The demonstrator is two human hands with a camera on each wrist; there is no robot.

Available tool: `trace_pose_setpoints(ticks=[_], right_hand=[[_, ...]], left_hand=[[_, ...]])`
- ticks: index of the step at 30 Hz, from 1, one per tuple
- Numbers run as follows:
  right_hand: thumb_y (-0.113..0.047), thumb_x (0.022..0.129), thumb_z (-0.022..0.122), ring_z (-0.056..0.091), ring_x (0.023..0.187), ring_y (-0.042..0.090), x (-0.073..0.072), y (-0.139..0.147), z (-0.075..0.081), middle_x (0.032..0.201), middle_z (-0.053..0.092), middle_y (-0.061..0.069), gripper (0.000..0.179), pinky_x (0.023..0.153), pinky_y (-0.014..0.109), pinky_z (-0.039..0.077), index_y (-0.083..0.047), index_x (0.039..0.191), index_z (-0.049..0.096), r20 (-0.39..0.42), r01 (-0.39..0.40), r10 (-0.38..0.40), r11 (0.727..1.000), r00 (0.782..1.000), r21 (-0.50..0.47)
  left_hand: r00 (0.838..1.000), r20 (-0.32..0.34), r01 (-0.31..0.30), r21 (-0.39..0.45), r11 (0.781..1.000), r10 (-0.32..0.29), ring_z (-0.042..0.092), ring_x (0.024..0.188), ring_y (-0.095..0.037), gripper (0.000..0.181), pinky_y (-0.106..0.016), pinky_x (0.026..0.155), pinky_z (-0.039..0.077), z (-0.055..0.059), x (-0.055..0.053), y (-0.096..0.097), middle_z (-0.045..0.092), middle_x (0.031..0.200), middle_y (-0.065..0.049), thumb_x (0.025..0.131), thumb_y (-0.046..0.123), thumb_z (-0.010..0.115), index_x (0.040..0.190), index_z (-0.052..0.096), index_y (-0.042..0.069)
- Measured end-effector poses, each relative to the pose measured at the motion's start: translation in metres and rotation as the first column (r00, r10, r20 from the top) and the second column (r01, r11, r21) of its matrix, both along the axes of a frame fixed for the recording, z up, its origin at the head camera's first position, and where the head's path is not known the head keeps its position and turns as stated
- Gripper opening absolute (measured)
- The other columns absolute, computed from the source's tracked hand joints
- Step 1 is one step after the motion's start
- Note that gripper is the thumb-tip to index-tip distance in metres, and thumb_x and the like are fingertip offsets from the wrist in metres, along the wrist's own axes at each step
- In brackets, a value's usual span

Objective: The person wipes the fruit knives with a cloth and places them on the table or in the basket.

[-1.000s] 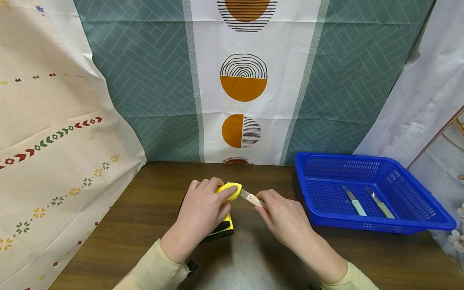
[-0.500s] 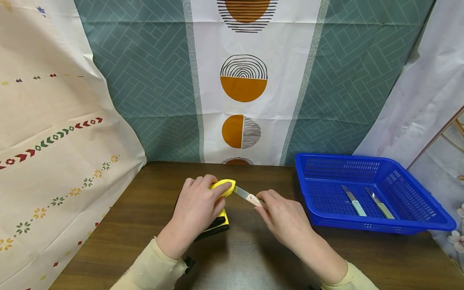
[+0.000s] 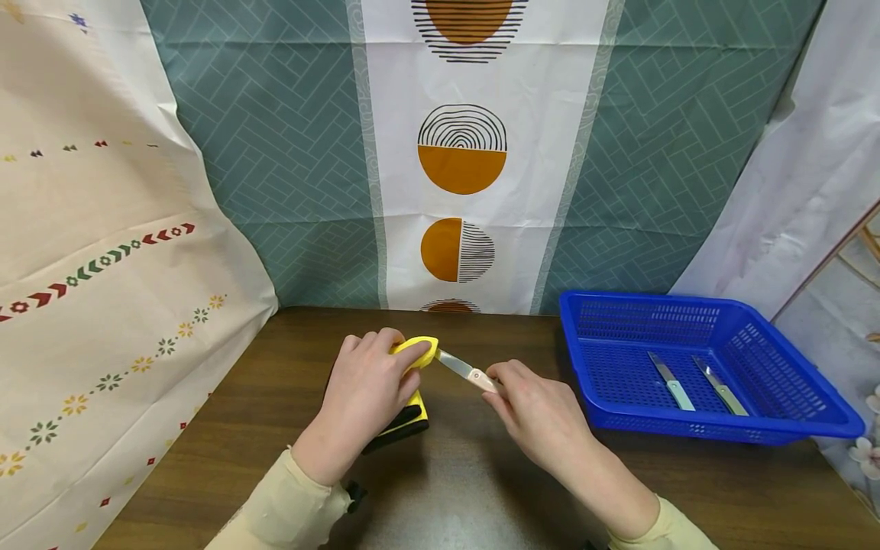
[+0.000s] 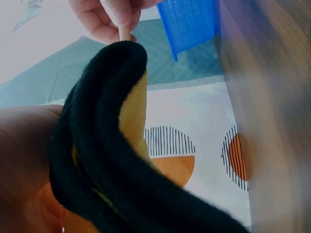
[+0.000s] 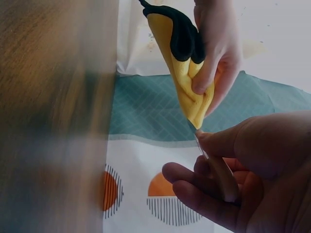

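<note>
My left hand [image 3: 366, 393] pinches a folded yellow cloth [image 3: 422, 342] with black edging, thumb on top. The cloth's tip is wrapped over the end of a small knife [image 3: 481, 380]; most of its blade shows bare. My right hand [image 3: 539, 412] grips that knife by its pale pink handle, blade pointing left and away. In the right wrist view, the cloth [image 5: 187, 92] hangs in folds from the left hand and meets the blade near my right thumb. In the left wrist view, the cloth's black edge [image 4: 104, 126] hides the blade.
On the right of the brown wooden table [image 3: 474, 473] stands a blue plastic basket [image 3: 605, 412]. Inside lie a knife with a light blue handle [image 3: 679, 394] and one with a green handle [image 3: 730, 399]. Patterned fabric [image 3: 275, 153] hangs behind and at the sides.
My left hand and the cloth have moved left along the blade towards its tip, so more of the blade shows. My right hand with the knife has stayed in place.
</note>
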State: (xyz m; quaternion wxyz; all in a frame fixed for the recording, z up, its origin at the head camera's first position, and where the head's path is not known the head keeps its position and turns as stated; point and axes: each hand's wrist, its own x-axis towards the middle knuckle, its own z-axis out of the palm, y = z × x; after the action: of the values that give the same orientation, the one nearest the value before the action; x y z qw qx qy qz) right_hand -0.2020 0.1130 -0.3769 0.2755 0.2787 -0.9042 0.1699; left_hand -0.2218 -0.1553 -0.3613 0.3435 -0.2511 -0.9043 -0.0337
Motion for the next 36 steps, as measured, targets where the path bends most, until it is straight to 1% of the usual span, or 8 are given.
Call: trace_pose_setpoints(ticks=[5, 9, 13, 16, 21, 30, 32, 36], right_hand=[[-0.018, 0.094, 0.090, 0.055, 0.063, 0.004, 0.000, 0.001, 0.000, 0.092, 0.067, -0.006, 0.024, 0.050, 0.029, 0.044, -0.012, 0.112, 0.075, -0.005, 0.000, 0.000, 1.000, 1.000, 0.002], [-0.018, 0.094, 0.090, 0.055, 0.062, 0.004, 0.000, 0.001, 0.000, 0.092, 0.067, -0.006, 0.024, 0.050, 0.029, 0.044, -0.012, 0.112, 0.075, -0.002, 0.000, 0.000, 1.000, 1.000, 0.003], [-0.017, 0.094, 0.090, 0.055, 0.062, 0.004, 0.000, 0.001, 0.000, 0.092, 0.067, -0.007, 0.024, 0.050, 0.028, 0.044, -0.012, 0.112, 0.075, -0.001, -0.003, 0.003, 1.000, 1.000, 0.003], [-0.017, 0.093, 0.090, 0.055, 0.062, 0.004, 0.000, 0.001, -0.001, 0.092, 0.067, -0.006, 0.024, 0.050, 0.028, 0.044, -0.012, 0.111, 0.075, -0.002, -0.003, 0.003, 1.000, 1.000, 0.002], [-0.018, 0.094, 0.090, 0.055, 0.062, 0.004, 0.000, 0.001, -0.001, 0.092, 0.067, -0.006, 0.024, 0.050, 0.028, 0.044, -0.012, 0.112, 0.075, 0.003, 0.002, -0.002, 1.000, 1.000, 0.007], [-0.018, 0.093, 0.091, 0.056, 0.063, 0.004, 0.000, 0.001, 0.001, 0.092, 0.068, -0.005, 0.026, 0.051, 0.027, 0.044, -0.012, 0.113, 0.075, 0.021, 0.004, -0.004, 1.000, 1.000, 0.002], [-0.018, 0.093, 0.091, 0.057, 0.063, 0.004, 0.000, 0.002, 0.001, 0.092, 0.068, -0.005, 0.027, 0.051, 0.027, 0.044, -0.012, 0.113, 0.075, 0.023, 0.004, -0.004, 1.000, 1.000, 0.001], [-0.018, 0.092, 0.091, 0.055, 0.062, 0.004, 0.000, 0.002, 0.002, 0.091, 0.067, -0.006, 0.028, 0.050, 0.027, 0.043, -0.012, 0.113, 0.074, 0.028, 0.005, -0.005, 1.000, 1.000, -0.004]], left_hand=[[1.000, 0.008, -0.020, 0.015, 1.000, 0.020, 0.068, 0.085, -0.031, 0.036, -0.046, 0.074, 0.045, 0.001, -0.002, -0.005, 0.072, 0.106, -0.011, 0.091, 0.017, 0.083, 0.126, 0.084, 0.025], [1.000, 0.002, -0.023, 0.031, 0.999, 0.023, 0.068, 0.085, -0.032, 0.036, -0.045, 0.073, 0.045, 0.001, -0.003, -0.008, 0.073, 0.106, -0.011, 0.091, 0.016, 0.083, 0.126, 0.084, 0.024], [1.000, 0.002, -0.019, 0.034, 0.999, 0.019, 0.068, 0.085, -0.032, 0.036, -0.045, 0.072, 0.045, 0.003, -0.002, -0.008, 0.072, 0.105, -0.011, 0.091, 0.016, 0.082, 0.126, 0.084, 0.024], [1.000, 0.011, -0.017, 0.026, 1.000, 0.016, 0.067, 0.085, -0.032, 0.037, -0.045, 0.073, 0.044, 0.004, 0.000, -0.005, 0.072, 0.106, -0.011, 0.091, 0.016, 0.083, 0.127, 0.083, 0.024], [1.000, 0.010, 0.006, 0.009, 1.000, -0.006, 0.069, 0.087, -0.031, 0.039, -0.046, 0.076, 0.047, 0.006, 0.006, 0.003, 0.072, 0.108, -0.010, 0.090, 0.019, 0.085, 0.128, 0.083, 0.026], [0.994, -0.049, 0.092, -0.016, 0.996, -0.093, 0.069, 0.083, -0.030, 0.036, -0.043, 0.072, 0.046, 0.003, 0.014, 0.017, 0.072, 0.107, -0.010, 0.089, 0.019, 0.084, 0.124, 0.082, 0.026], [0.994, -0.048, 0.093, -0.017, 0.996, -0.093, 0.068, 0.083, -0.030, 0.037, -0.043, 0.073, 0.046, 0.004, 0.016, 0.018, 0.072, 0.108, -0.010, 0.089, 0.019, 0.084, 0.125, 0.082, 0.026], [0.997, -0.041, 0.066, -0.018, 0.998, -0.067, 0.069, 0.085, -0.030, 0.039, -0.043, 0.074, 0.046, 0.008, 0.016, 0.016, 0.072, 0.110, -0.010, 0.090, 0.019, 0.084, 0.128, 0.081, 0.026]])
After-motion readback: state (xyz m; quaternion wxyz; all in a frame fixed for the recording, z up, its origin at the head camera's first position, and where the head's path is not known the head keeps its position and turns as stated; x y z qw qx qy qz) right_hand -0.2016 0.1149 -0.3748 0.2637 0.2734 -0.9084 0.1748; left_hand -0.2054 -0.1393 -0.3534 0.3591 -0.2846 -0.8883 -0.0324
